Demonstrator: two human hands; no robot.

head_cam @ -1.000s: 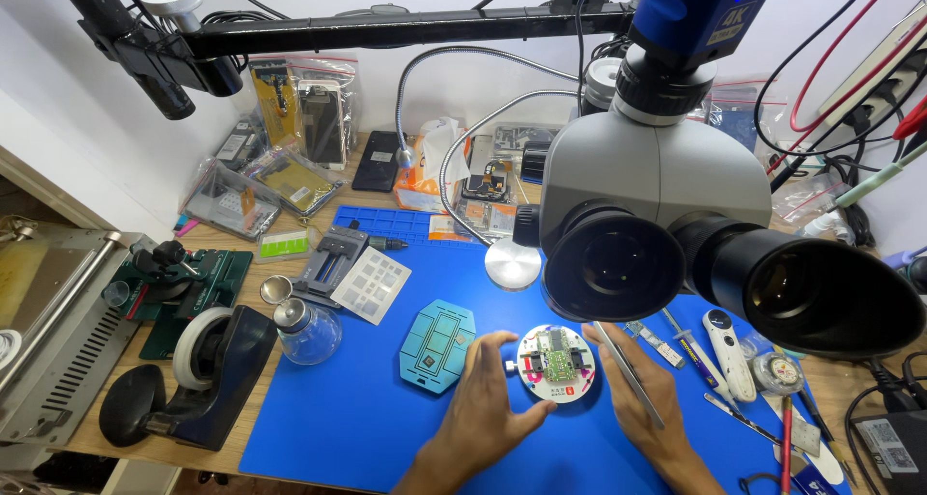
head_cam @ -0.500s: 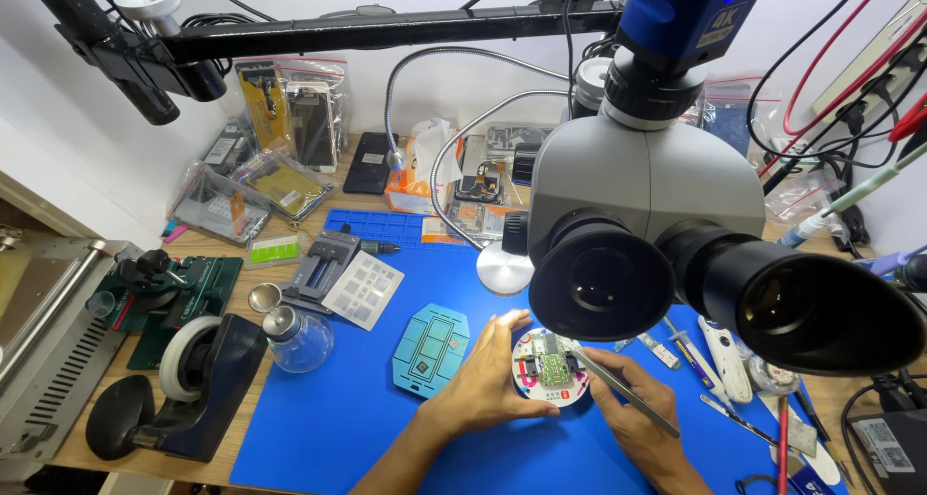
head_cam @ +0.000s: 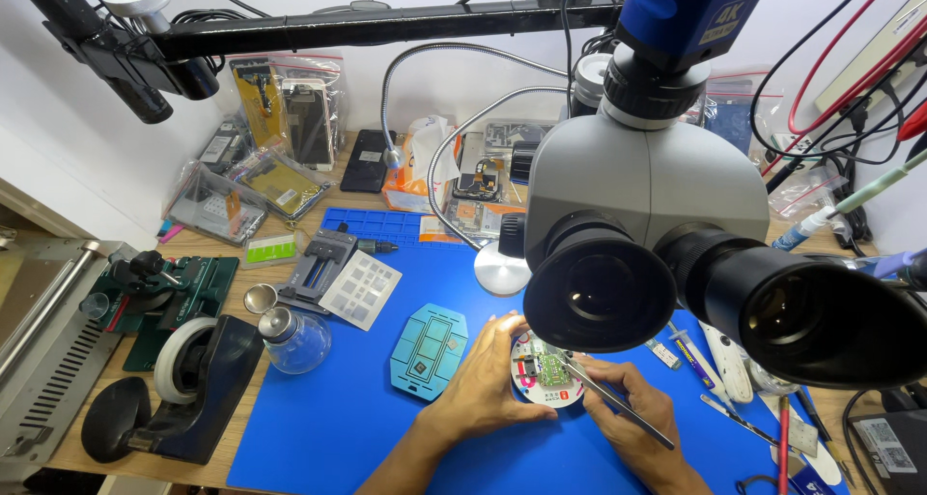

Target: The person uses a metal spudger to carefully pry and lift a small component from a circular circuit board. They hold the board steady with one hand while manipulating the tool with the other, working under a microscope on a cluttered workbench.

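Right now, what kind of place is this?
Probably an electronics repair bench. A big microscope hangs over a blue work mat, the left hand steadies a small round fixture holding a circuit board, and the right hand holds tweezers to it.

The work mat (head_cam: 328, 427) is bright blue. On it lies a teal stencil plate (head_cam: 429, 351) with darker squares. The round fixture (head_cam: 547, 379) is white, with a green circuit board at its middle and a small red patch near its lower edge. The tweezers (head_cam: 618, 405) are silvery grey. The microscope (head_cam: 645, 191) has a pale grey body, black eyepieces and a blue camera on top. The tape dispenser (head_cam: 198, 384) is black with a white roll. The cables (head_cam: 838, 56) at the right are red and black.
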